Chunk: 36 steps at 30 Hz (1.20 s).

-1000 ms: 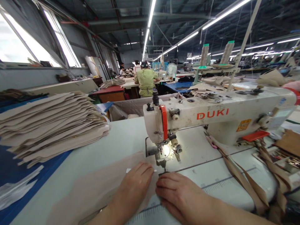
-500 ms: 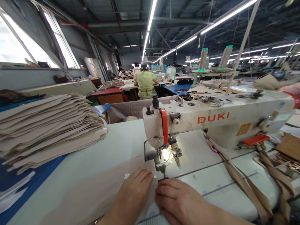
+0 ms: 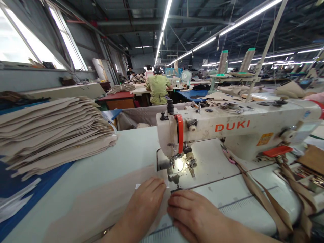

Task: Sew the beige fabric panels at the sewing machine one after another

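A thin beige fabric piece [image 3: 101, 199] lies on the pale table in front of the sewing machine [image 3: 202, 128], short of the needle [image 3: 174, 162]. My left hand [image 3: 149, 200] presses down on it near its right edge, fingers together. Part of a small white strip [image 3: 137, 186] shows from under that hand. My right hand [image 3: 192, 211] is closed at the fabric's right edge, fingers curled and held close to the left hand. Both thumbs are mostly hidden. The machine's lamp lights the needle plate [image 3: 179, 166] beyond my fingers.
At the left is a tall stack of beige fabric pieces [image 3: 58, 131]. Tan strips [image 3: 258, 192] and scissors with pink handles [image 3: 229, 157] lie to the right. Thread cones [image 3: 222, 63] stand behind the machine. A person in a yellow-green top [image 3: 159, 88] sits ahead.
The view has shifted slightly, so the machine appears a little further right. Both hands stay on the fabric in nearly the same pose.
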### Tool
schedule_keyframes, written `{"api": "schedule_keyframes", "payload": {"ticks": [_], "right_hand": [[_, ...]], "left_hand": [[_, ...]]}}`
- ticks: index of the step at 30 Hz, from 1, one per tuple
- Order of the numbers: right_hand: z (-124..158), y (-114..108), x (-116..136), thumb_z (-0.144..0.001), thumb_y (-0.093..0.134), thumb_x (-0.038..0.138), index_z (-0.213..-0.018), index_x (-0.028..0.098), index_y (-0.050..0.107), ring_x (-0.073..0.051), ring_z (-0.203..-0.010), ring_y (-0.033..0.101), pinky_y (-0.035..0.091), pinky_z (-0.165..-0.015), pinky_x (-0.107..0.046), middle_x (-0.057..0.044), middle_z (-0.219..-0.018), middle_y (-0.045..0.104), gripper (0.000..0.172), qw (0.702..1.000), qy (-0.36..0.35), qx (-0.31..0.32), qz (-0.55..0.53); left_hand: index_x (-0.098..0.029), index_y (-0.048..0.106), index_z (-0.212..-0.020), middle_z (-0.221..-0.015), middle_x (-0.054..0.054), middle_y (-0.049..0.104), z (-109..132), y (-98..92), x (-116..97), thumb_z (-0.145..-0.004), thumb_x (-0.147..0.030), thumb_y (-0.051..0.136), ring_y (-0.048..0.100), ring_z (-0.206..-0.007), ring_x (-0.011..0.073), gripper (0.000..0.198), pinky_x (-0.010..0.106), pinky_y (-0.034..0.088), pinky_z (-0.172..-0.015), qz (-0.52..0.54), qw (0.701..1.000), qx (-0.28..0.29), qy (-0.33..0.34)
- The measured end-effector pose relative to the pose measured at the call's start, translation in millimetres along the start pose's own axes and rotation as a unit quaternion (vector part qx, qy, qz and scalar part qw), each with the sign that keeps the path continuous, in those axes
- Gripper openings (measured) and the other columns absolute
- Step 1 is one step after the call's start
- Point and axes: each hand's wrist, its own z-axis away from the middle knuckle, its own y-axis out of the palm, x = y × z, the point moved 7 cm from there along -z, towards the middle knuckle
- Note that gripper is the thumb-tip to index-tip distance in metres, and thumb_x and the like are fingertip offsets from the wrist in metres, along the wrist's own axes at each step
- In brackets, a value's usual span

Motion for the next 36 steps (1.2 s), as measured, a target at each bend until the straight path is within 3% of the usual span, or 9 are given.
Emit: {"api": "schedule_keyframes", "payload": {"ticks": [4, 7, 11, 18, 28, 36], "right_hand": [[-1, -5, -2, -0.094, 0.053, 0.017, -0.110, 0.013, 0.067, -0.021, -0.111, 0.057, 0.042, -0.104, -0.029, -0.009, -0.114, 0.068, 0.022, 1.000, -0.001, 0.003, -0.022], [-7, -11, -11, -0.096, 0.050, 0.017, -0.108, 0.015, 0.067, -0.020, -0.099, 0.058, 0.046, -0.095, -0.029, -0.007, -0.104, 0.069, 0.021, 1.000, 0.013, -0.004, -0.020], [-20, -13, -32, -0.095, 0.053, 0.019, -0.106, 0.017, 0.067, -0.022, -0.093, 0.056, 0.047, -0.087, -0.032, -0.007, -0.095, 0.066, 0.018, 0.998, 0.051, -0.009, 0.039], [-30, -8, -39, -0.096, 0.053, 0.019, -0.103, 0.015, 0.068, -0.022, -0.092, 0.055, 0.047, -0.085, -0.033, -0.007, -0.093, 0.063, 0.016, 0.993, 0.022, 0.015, 0.115], [-32, -19, -64, -0.096, 0.053, 0.018, -0.094, 0.015, 0.068, -0.022, -0.092, 0.056, 0.045, -0.087, -0.031, -0.007, -0.091, 0.066, 0.015, 0.988, 0.030, -0.004, 0.151], [-33, -21, -76, -0.097, 0.050, 0.017, -0.093, 0.016, 0.067, -0.019, -0.082, 0.055, 0.043, -0.079, -0.030, -0.006, -0.089, 0.064, 0.017, 0.986, 0.067, -0.031, 0.150]], "left_hand": [[-0.015, 0.066, -0.086, -0.083, 0.006, 0.072, 2, 0.7, 0, -0.091, 0.000, 0.031, 0.068, -0.077, 0.0196, 0.039, 0.033, 0.061, -0.073, 0.004, 1.000, 0.023, 0.003], [-0.014, 0.068, -0.092, -0.087, 0.007, 0.073, 3, -0.6, 0, -0.090, 0.000, 0.033, 0.069, -0.082, 0.0197, 0.037, 0.032, 0.061, -0.077, 0.010, 0.999, 0.036, -0.002], [-0.013, 0.069, -0.098, -0.093, 0.008, 0.074, 8, -1.4, 2, -0.091, -0.005, 0.037, 0.069, -0.086, 0.0192, 0.034, 0.031, 0.061, -0.082, 0.029, 0.998, 0.045, -0.016], [-0.016, 0.067, -0.118, -0.114, 0.010, 0.073, 22, 5.1, 9, -0.094, -0.017, 0.043, 0.069, -0.104, 0.0216, 0.034, 0.036, 0.059, -0.093, 0.049, 0.995, 0.080, -0.034], [-0.014, 0.069, -0.117, -0.114, 0.011, 0.074, -2, 33.1, 13, -0.096, -0.015, 0.039, 0.071, -0.102, 0.0221, 0.036, 0.037, 0.060, -0.091, -0.003, 0.997, 0.079, 0.003], [-0.013, 0.070, -0.116, -0.112, 0.011, 0.074, -14, 38.0, 20, -0.097, -0.018, 0.038, 0.070, -0.104, 0.0213, 0.037, 0.036, 0.059, -0.093, 0.020, 0.997, 0.072, -0.007]]}}
